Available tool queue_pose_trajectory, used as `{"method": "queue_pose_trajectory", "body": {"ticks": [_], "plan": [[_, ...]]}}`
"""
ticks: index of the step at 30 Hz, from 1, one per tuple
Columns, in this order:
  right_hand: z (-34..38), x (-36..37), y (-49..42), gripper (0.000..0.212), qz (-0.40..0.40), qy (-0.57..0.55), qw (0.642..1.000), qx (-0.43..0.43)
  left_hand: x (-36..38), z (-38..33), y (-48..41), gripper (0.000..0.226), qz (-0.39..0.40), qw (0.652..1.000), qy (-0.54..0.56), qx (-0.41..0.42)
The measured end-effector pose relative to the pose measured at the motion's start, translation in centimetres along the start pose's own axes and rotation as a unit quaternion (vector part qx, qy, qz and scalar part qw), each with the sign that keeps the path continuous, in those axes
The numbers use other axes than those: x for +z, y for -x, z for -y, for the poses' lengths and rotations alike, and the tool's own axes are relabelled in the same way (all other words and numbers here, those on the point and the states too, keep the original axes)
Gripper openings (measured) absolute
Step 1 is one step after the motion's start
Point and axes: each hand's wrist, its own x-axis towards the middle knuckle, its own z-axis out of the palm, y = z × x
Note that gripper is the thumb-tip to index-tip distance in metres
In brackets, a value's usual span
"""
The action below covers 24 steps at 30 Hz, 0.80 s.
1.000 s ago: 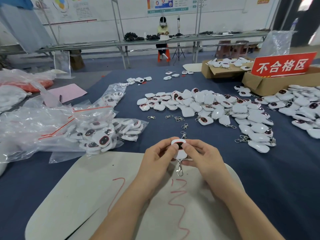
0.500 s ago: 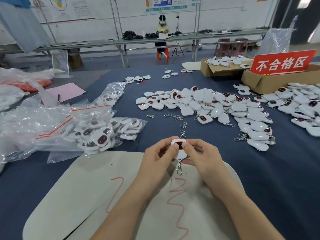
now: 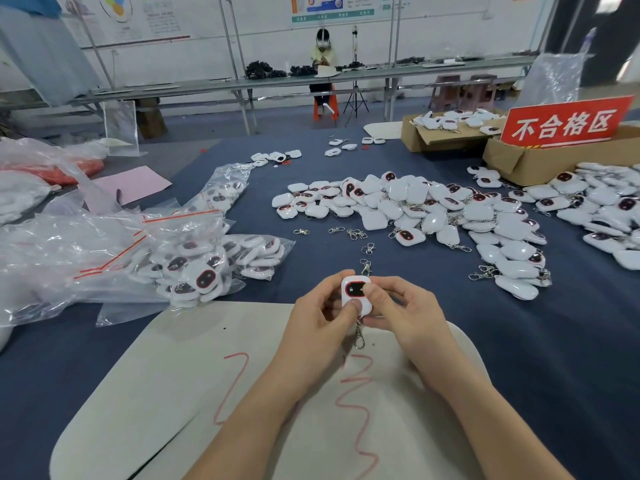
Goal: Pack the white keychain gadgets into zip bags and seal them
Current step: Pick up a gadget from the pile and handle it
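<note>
A white keychain gadget [image 3: 354, 290] with a dark red-rimmed screen is held upright between both hands above the white board [image 3: 166, 375]. My left hand [image 3: 320, 315] pinches its left side and lower edge with the thumb. My right hand [image 3: 401, 308] pinches its right side. Its metal clasp [image 3: 359, 337] dangles below. A large heap of loose gadgets [image 3: 415, 209] lies behind the hands on the blue cloth. Filled zip bags [image 3: 207, 261] with red seal strips lie at the left.
Loose metal clasps [image 3: 356, 233] lie between the hands and the heap. More gadgets [image 3: 602, 209] spread at the right, beside cardboard boxes [image 3: 540, 161] with a red sign [image 3: 564, 123]. Empty clear bags [image 3: 52, 237] pile at the far left. A person [image 3: 322, 71] sits at a distant bench.
The gadget has been turned up between the fingers, so its screen faces me more fully. Both hands stay in the same place over the board.
</note>
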Motion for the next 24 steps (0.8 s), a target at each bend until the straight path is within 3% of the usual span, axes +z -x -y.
{"method": "queue_pose_trajectory", "body": {"ticks": [4,9,12,15,19,24], "plan": [[0.02,0.04,0.03,0.014,0.001,-0.01,1.0,0.001,0.2,-0.05,0.08,0.033,-0.019,1.0,0.012,0.009],[0.1,-0.14,0.15,0.015,0.016,-0.047,0.999,-0.007,0.12,-0.04,-0.09,0.017,-0.03,0.999,-0.015,0.038],[0.29,-0.08,0.45,0.02,0.057,0.008,0.997,-0.048,-0.14,0.49,-0.05,0.015,-0.055,0.985,-0.137,0.09],[0.5,-0.03,0.64,0.011,0.053,0.023,0.995,-0.076,-0.07,0.55,0.19,0.017,-0.057,0.963,-0.219,0.147],[0.72,-0.31,0.87,0.01,0.065,-0.041,0.994,-0.071,0.04,0.53,0.15,0.011,-0.067,0.975,-0.152,0.151],[0.74,-0.29,0.98,0.014,0.057,-0.036,0.996,-0.057,-0.08,0.36,0.23,0.017,-0.08,0.979,-0.133,0.134]]}}
